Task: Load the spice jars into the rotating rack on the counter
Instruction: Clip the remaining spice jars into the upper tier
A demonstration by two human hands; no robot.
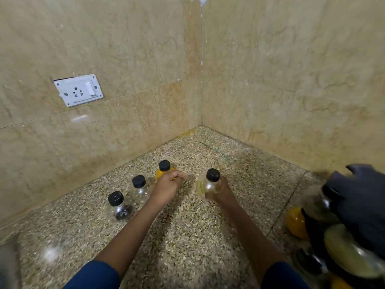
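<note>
Three black-capped clear jars stand in a diagonal row on the speckled counter (187,236): one with dark spice (120,207), one nearly clear (140,187), one with yellow powder (163,170). My left hand (167,187) is curled around the yellow jar's body. My right hand (218,189) is shut on a fourth jar (210,182) with pale contents, held upright just off the counter. The rotating rack (354,215), dark and blurred, stands at the right edge with several jars in it.
Beige marble walls meet in a corner behind the jars. A white socket plate (78,90) sits on the left wall. A blurred grey object (8,265) shows at the lower left edge.
</note>
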